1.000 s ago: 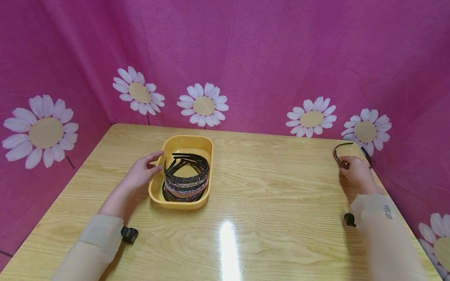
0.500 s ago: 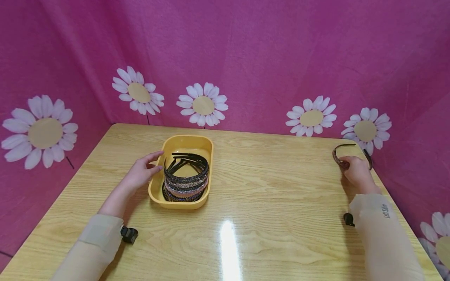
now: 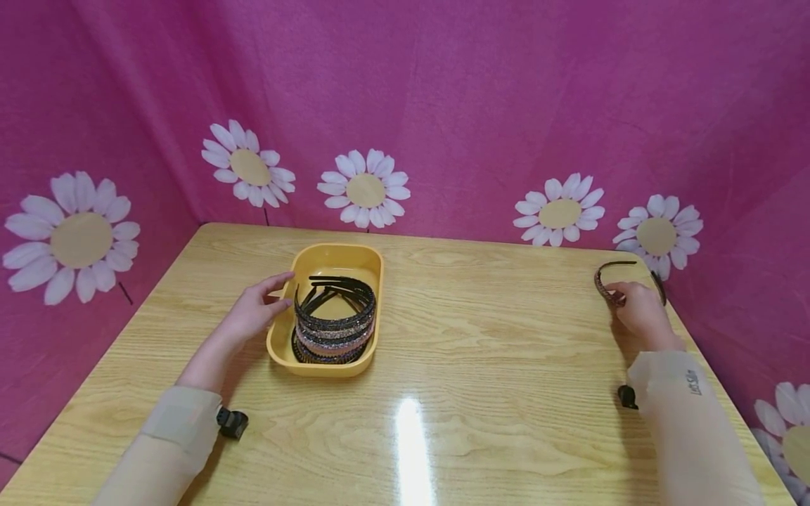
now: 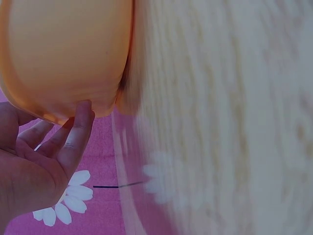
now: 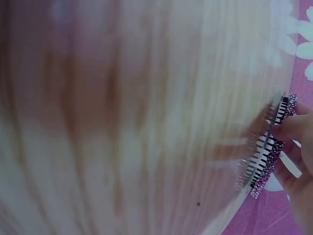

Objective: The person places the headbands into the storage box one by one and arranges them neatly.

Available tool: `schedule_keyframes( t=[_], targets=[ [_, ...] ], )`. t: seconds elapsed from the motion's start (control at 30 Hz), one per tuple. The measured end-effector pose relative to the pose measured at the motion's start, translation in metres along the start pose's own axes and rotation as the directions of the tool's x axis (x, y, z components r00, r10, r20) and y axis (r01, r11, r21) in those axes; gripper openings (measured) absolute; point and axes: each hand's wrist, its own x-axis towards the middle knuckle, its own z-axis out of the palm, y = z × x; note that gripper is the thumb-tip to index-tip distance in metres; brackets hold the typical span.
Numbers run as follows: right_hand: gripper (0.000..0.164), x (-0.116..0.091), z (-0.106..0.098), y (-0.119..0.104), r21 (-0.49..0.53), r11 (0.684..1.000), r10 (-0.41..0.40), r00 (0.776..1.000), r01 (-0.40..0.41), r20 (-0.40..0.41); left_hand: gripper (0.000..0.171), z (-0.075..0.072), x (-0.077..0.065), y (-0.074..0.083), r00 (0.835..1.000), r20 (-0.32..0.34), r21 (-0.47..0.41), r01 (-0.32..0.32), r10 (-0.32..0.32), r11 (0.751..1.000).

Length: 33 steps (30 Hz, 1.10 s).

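A yellow plastic bin (image 3: 272, 349) holds a stack of glittery headbands (image 3: 335, 330), black, silver and pinkish. My left hand (image 3: 249, 309) touches the bin's left wall, its fingertips against the outside in the left wrist view. At the table's far right corner my right hand (image 3: 642, 313) pinches a beaded headband (image 3: 602, 282) by its front. In the right wrist view this headband (image 5: 266, 164) shows pinkish beads and dark comb teeth, held between thumb and fingers close to the tabletop. My hand hides part of its band.
The wooden table (image 3: 493, 337) runs between the bin and my right hand. A pink curtain (image 3: 443, 112) with white daisies borders its back and sides. A bright light reflection (image 3: 413, 450) lies near the front.
My right hand and its headband have shifted slightly to the left, over the corner. The left hand, bin and stacked headbands look the same.
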Motion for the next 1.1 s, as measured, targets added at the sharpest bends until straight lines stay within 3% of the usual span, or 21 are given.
schedule_keyframes(
  t=[0.4,0.6,0.9,1.1],
  targets=[
    [0.025,-0.001,-0.007,-0.008,0.004,1.0,-0.022,0.996,0.023,-0.087,0.057,0.0,-0.001,0.0,1.0,-0.003,-0.004,0.001,-0.001,1.0],
    [0.029,0.0,-0.016,-0.013,-0.018,0.999,-0.04,0.994,0.038,-0.105,0.056,0.0,0.001,-0.002,1.0,-0.002,-0.008,0.002,-0.002,1.0],
    [0.03,0.001,-0.029,-0.016,-0.1,0.981,-0.181,0.963,0.164,-0.2,0.056,0.0,0.002,-0.002,1.0,0.0,-0.007,0.004,-0.004,1.0],
    [0.027,0.0,-0.039,-0.022,-0.098,0.986,-0.152,0.972,0.136,-0.18,0.055,0.0,0.0,-0.001,1.0,-0.003,0.005,0.002,-0.002,1.0]
  ],
)
